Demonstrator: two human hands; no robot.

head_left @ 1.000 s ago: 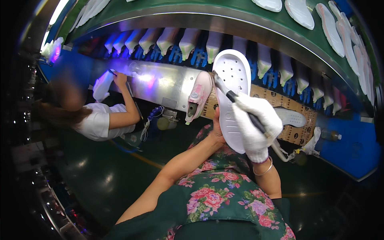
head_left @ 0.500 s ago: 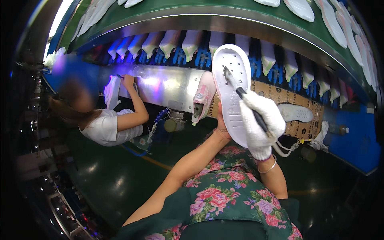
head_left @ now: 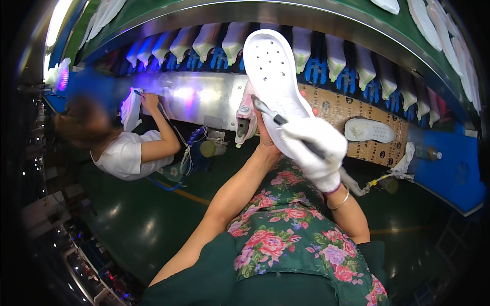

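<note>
A white shoe sole (head_left: 270, 64), with small holes in its upper part, is held up in front of me. My bare left hand (head_left: 265, 136) grips it from underneath, with fingertips showing past its right edge. In a white knitted glove, my right hand (head_left: 319, 150) is closed round a dark-handled brush (head_left: 270, 111). The brush tip lies at the sole's left edge, about mid-length; whether it touches cannot be made out. Just left of the sole, a pink shoe upper (head_left: 245, 116) rests on the metal ledge, partly hidden.
Another white sole (head_left: 368, 130) lies on printed cardboard (head_left: 334, 104) to the right. Behind, shoe uppers (head_left: 204, 43) hang along blue holders (head_left: 219, 58) below a green conveyor (head_left: 168, 9). A hose (head_left: 354, 182) trails from my right hand. At left, a co-worker (head_left: 125, 153) handles a white shoe.
The brush tip has gone from the holes in the sole's upper part down to its left edge. The sole is tilted more and sits farther left and higher in view.
</note>
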